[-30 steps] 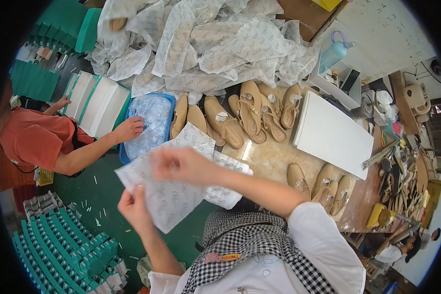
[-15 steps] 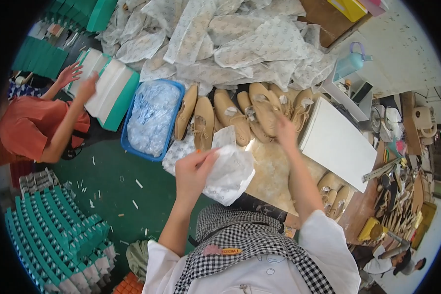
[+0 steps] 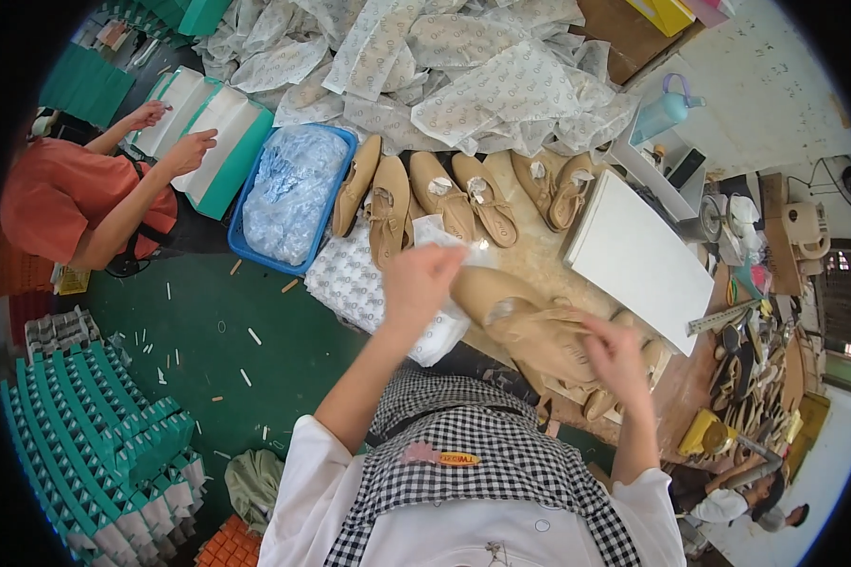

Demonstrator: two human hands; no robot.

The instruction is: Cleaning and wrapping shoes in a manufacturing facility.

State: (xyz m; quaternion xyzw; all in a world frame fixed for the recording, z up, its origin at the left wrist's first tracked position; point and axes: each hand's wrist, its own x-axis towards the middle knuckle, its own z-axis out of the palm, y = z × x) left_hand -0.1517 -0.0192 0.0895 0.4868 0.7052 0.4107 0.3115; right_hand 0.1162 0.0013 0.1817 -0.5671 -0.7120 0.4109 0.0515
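My right hand (image 3: 619, 354) grips a tan shoe (image 3: 529, 335) with a tied bow, tilted above the front of the work table; whether a second shoe lies behind it is hard to tell. My left hand (image 3: 421, 288) is closed in a pinch near the shoe's left end, slightly blurred, with a bit of white paper (image 3: 480, 253) at its fingertips. Below that hand lies a stack of printed white tissue sheets (image 3: 350, 279). Several more tan shoes (image 3: 388, 203) stand in a row behind, some with white wads inside.
A blue basket (image 3: 239, 248) of clear plastic film stands left of the shoes. Loose printed tissue (image 3: 501, 57) heaps at the back. A white board (image 3: 643, 260) lies at right. On the far left, a co-worker in an orange top handles a green-and-white box (image 3: 222, 161).
My right hand has taken a tan shoe out of the row and brought it nearer. The white sheet in my left hand has become a small bit, and that hand has moved right.
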